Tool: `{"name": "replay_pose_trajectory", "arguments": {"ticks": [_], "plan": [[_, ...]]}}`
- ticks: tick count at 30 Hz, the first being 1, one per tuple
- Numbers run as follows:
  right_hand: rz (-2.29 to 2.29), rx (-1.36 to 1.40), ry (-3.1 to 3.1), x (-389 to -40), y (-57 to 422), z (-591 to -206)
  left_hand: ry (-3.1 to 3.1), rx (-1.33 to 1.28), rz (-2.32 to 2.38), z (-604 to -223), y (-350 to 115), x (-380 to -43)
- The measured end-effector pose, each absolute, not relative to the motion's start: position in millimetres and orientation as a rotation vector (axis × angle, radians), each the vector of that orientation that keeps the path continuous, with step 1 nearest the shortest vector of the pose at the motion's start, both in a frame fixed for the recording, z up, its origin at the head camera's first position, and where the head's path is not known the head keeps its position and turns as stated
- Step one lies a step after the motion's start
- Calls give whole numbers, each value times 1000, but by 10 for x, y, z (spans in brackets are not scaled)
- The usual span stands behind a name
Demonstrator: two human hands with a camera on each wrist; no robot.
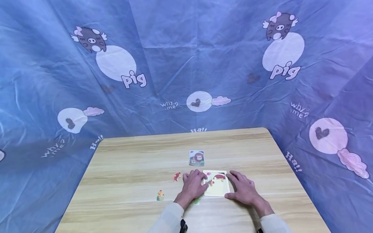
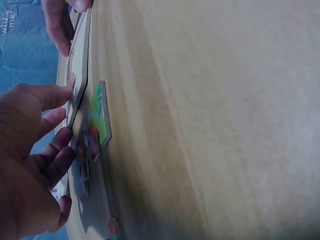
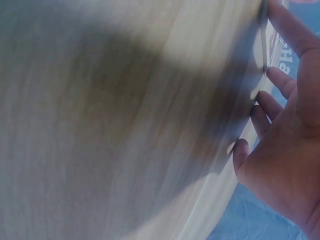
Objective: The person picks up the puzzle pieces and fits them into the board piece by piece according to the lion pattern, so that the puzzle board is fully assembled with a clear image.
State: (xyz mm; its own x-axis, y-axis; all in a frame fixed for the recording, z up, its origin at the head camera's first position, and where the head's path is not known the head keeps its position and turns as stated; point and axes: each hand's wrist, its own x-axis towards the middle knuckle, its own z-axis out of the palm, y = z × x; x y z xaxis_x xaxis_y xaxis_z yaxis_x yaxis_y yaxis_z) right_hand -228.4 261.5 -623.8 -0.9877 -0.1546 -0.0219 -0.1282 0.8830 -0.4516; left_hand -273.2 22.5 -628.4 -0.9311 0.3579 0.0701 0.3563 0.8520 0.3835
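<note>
A square, cream-framed puzzle board (image 1: 216,191) lies on the table between both hands, with several picture pieces along its upper part and a bare lower part. My left hand (image 1: 193,185) holds the board's left side, thumb and forefinger at the rim by a small orange-and-green piece (image 1: 211,183). My right hand (image 1: 244,189) holds the opposite side, its thumb at the near corner and its forefinger higher up the edge. In the left wrist view, a green puzzle piece (image 2: 100,112) lies close below the left hand (image 2: 30,145); that hand partly covers it in the head view.
Beyond the board lies a lion picture card (image 1: 196,158). Left of the left hand are a red loose piece (image 1: 176,176) and a yellow-orange one (image 1: 160,195). The wooden table (image 1: 131,168) is surrounded behind and at the sides by blue printed cloth (image 1: 172,64).
</note>
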Motion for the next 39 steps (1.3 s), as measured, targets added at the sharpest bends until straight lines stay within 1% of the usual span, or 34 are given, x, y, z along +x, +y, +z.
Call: {"name": "replay_pose_trajectory", "arguments": {"ticks": [8,16,29,39], "plan": [[-717,-227,2985,-2283,2614,-6219,3029,594,559,-6281,211,-2721],[-715,-219,2976,-2283,2620,-6198,3036,603,605,-6245,241,-2711],[-700,-221,2995,-2288,2619,-6218,3064,707,528,-6249,260,-2718],[-721,-224,2979,-2284,2613,-6209,3091,667,601,-6270,255,-2679]]}}
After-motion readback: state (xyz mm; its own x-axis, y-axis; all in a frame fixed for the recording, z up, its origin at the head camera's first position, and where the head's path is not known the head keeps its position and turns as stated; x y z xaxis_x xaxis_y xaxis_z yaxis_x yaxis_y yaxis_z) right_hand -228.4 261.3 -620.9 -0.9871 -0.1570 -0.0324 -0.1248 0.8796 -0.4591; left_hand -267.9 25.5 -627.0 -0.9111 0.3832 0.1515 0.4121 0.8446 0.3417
